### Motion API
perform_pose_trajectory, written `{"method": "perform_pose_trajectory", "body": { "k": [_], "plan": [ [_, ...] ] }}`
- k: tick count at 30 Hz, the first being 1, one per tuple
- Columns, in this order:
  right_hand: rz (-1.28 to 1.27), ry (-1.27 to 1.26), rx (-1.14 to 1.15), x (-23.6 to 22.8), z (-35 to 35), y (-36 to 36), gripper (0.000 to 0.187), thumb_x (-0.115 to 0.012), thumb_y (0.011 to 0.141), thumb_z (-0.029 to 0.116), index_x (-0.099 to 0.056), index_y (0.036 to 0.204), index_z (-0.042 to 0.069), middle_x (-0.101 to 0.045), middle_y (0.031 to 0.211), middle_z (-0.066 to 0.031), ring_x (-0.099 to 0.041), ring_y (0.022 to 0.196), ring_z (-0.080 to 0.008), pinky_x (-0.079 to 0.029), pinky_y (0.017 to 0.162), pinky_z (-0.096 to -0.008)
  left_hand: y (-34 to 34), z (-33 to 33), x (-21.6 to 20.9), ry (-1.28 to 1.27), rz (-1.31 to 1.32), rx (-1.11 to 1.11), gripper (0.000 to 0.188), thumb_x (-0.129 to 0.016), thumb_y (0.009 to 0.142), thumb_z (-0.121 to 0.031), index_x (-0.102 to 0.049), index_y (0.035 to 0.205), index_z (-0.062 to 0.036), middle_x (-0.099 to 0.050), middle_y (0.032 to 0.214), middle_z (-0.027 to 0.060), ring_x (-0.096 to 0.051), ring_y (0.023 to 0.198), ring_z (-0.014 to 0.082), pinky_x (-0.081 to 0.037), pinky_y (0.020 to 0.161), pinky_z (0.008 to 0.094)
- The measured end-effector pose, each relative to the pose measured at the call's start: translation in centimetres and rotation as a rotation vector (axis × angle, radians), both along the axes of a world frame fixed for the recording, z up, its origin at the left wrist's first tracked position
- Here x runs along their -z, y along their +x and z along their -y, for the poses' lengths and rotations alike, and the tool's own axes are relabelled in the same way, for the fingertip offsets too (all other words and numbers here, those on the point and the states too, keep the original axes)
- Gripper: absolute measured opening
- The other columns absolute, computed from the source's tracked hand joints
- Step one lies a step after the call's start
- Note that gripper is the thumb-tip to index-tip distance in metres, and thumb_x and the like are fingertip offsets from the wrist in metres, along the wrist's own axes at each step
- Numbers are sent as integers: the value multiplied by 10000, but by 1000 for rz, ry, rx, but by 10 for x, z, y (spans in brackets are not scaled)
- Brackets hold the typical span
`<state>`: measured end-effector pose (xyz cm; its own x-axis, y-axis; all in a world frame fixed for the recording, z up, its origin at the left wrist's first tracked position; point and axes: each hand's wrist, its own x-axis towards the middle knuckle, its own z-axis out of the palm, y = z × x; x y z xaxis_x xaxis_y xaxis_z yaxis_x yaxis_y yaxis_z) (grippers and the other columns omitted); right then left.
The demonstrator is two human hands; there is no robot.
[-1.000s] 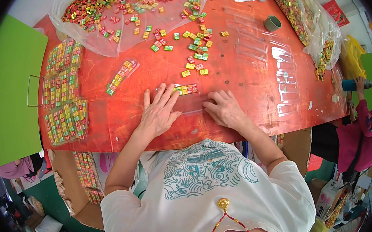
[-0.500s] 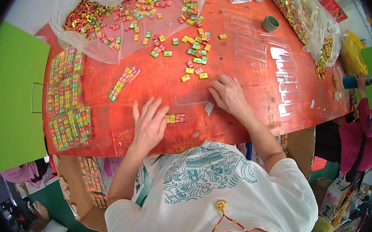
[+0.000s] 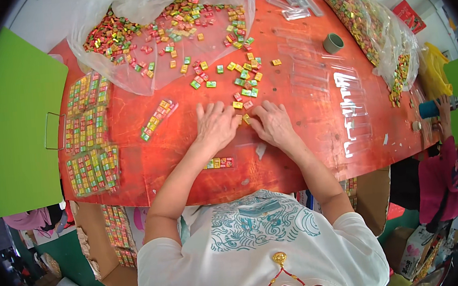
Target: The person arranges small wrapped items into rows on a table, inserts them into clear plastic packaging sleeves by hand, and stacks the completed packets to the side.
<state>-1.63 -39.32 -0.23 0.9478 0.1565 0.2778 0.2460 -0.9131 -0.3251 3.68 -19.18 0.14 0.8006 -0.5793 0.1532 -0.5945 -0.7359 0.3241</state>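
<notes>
Both hands are at the near end of a strip of loose wrapped candies (image 3: 247, 81). My left hand (image 3: 219, 126) is bent over the table, its thumb side closed on a small yellow wrapped candy, mostly hidden. My right hand (image 3: 273, 124) pinches another yellow wrapped candy (image 3: 246, 119) with its fingertips. The two hands nearly meet there. Closer to my body, a clear plastic tray (image 3: 221, 163) with a short row of yellow and red candies lies partly beneath my left forearm. A filled tray (image 3: 157, 120) of candies sits slantwise at the left.
Stacked filled trays (image 3: 90, 128) line the left side. A clear bag (image 3: 149, 76) spills candies at the back. Empty clear trays (image 3: 354, 110), a grey-green cup (image 3: 333, 43) and a big candy sack (image 3: 357, 17) are at right. Another person's hand (image 3: 444, 107) holds a blue bottle.
Both hands have moved forward to the loose candies; my left hand also went right, away from the partly filled tray. Each hand has closed on a yellow candy.
</notes>
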Motion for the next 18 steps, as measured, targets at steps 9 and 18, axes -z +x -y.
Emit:
{"method": "perform_pose_trajectory", "body": {
  "k": [9, 18],
  "plan": [
    [63, -45, 9, 9, 9, 35, 182, -685, 888, 184, -665, 1061, 133, -593, 921, -75, -613, 915, -266, -419, 763, -413, 83, -15, 23, 192, 382, -73, 153, -633, 867, -166, -652, 993, -81, -625, 980, 128, -614, 939, 289, -406, 806, 449],
    [61, 1, 14, 4, 11, 11, 122, -699, 868, 186, -670, 956, 106, -594, 905, -71, -614, 899, -260, -410, 758, -407, 8, -18, 9, 70, 158, -96, 191, -678, 862, -251, -644, 941, -80, -624, 922, 112, -609, 894, 288, -400, 790, 451]
  ]
}}
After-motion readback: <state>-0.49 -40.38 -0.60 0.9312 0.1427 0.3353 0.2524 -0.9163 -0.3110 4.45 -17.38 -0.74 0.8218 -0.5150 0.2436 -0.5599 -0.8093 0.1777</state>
